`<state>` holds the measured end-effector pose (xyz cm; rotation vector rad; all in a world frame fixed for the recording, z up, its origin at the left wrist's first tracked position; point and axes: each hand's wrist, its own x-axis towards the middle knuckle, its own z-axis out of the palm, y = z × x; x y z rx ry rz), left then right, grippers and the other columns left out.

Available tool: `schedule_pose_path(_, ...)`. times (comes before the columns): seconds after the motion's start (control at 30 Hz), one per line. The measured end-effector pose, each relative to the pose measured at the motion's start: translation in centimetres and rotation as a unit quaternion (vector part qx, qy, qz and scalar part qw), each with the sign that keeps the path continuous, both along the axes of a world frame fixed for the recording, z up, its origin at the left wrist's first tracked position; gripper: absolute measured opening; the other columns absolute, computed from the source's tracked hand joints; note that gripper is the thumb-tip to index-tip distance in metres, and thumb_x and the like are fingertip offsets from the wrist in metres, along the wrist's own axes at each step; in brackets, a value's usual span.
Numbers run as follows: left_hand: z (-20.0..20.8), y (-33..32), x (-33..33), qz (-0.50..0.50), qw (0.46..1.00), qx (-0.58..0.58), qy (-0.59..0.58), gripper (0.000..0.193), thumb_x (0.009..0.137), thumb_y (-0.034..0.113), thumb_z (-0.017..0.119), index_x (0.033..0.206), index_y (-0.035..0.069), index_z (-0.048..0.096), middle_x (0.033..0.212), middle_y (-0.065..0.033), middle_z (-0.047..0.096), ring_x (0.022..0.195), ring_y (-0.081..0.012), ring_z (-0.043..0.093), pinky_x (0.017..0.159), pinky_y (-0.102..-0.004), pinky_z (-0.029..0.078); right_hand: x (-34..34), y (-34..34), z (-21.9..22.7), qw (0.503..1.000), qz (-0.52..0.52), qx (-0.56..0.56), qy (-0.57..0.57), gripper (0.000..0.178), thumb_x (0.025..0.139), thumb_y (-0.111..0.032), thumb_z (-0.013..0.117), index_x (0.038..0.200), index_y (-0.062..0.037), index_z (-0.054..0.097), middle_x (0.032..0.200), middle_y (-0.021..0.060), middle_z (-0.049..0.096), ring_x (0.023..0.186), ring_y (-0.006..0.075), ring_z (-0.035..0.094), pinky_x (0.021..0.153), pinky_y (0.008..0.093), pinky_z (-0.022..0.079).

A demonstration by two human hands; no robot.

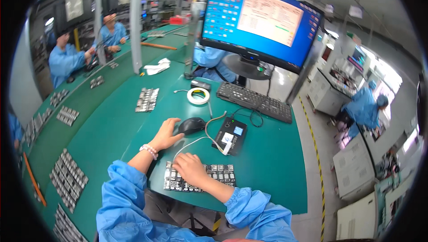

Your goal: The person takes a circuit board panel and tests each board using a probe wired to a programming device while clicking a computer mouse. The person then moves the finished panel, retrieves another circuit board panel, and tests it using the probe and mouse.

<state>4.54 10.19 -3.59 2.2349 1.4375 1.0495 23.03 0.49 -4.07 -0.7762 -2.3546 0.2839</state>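
Note:
My left hand (164,136), with a beaded bracelet on its wrist, reaches over the table with its fingers stretched apart. Just right of its fingertips sits a black computer mouse (191,125). At the table's near edge lies a panel of small circuit boards (223,170), and over its left part is my right hand (189,169), fingers closed and pointing left. A thin white cable (192,142) runs from a black tester box (233,131) with a small lit screen down to these fingers. Its end is hidden under them.
Behind the mouse lie a roll of white tape (198,95) and a black keyboard (255,101), below a large monitor (263,19). More board panels (147,99) lie on the green table (272,166) and along the left bench. Co-workers in blue (64,61) sit far left; others stand at right.

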Motion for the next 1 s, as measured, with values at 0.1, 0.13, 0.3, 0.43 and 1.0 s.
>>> schedule_pose_path(0.1, -1.5, 0.3, -0.8, -0.017, 0.999, 0.028, -0.005, 0.066, 0.081, 0.032, 0.071, 0.133, 0.0, 0.047, 0.131, -0.0246, 0.05, 0.122, -0.0405, 0.046, 0.106, -0.0454, 0.037, -0.5, -0.2, 0.2, 0.999, -0.007, 0.037, 0.022, 0.013, 0.084, -0.017, 0.067, 0.085, -0.0053, 0.062, 0.09, 0.0091, 0.063, 0.085, 0.03, 0.06, 0.071, 0.0426, 0.044)
schedule_pose_path(0.13, -1.9, 0.4, -0.9, -0.015, 0.999, 0.036, -0.011, 0.067, 0.081, 0.035, 0.071, 0.133, -0.001, 0.047, 0.131, -0.0254, 0.05, 0.122, -0.0411, 0.046, 0.106, -0.0465, 0.037, -0.4, -0.2, 0.5, 0.999, 0.007, 0.022, 0.032, 0.013, 0.084, -0.016, 0.067, 0.082, -0.0038, 0.062, 0.086, 0.011, 0.063, 0.083, 0.032, 0.06, 0.072, 0.0441, 0.046)
schedule_pose_path(0.3, -1.9, 0.8, 0.2, -0.024, 0.998, 0.043, -0.034, 0.071, 0.081, 0.038, 0.071, 0.135, 0.0, 0.044, 0.13, -0.0263, 0.05, 0.122, -0.0422, 0.046, 0.106, -0.0486, 0.036, 0.4, -0.3, 1.3, 1.0, 0.006, 0.012, -0.005, 0.011, 0.085, -0.014, 0.064, 0.083, -0.0025, 0.062, 0.087, 0.016, 0.061, 0.085, 0.0374, 0.057, 0.073, 0.0478, 0.044)
schedule_pose_path(0.43, -1.8, 1.1, 0.7, -0.018, 0.999, 0.011, -0.047, 0.073, 0.08, 0.034, 0.071, 0.137, 0.001, 0.039, 0.132, -0.0239, 0.046, 0.125, -0.0403, 0.042, 0.106, -0.0484, 0.036, 0.6, -0.4, 1.8, 1.0, 0.006, -0.011, -0.01, 0.012, 0.086, -0.009, 0.064, 0.081, -0.0007, 0.058, 0.087, 0.015, 0.059, 0.083, 0.0348, 0.056, 0.074, 0.0442, 0.043)
schedule_pose_path(1.0, -2.1, 1.0, 0.3, 0.006, 0.999, 0.008, -0.046, 0.071, 0.076, 0.029, 0.071, 0.134, 0.001, 0.041, 0.125, -0.0214, 0.049, 0.119, -0.0383, 0.044, 0.103, -0.0473, 0.038, 0.1, -0.4, 1.4, 0.999, 0.019, -0.034, -0.016, 0.013, 0.091, -0.014, 0.06, 0.083, -0.0038, 0.057, 0.088, 0.0089, 0.059, 0.085, 0.0299, 0.054, 0.078, 0.0409, 0.04)
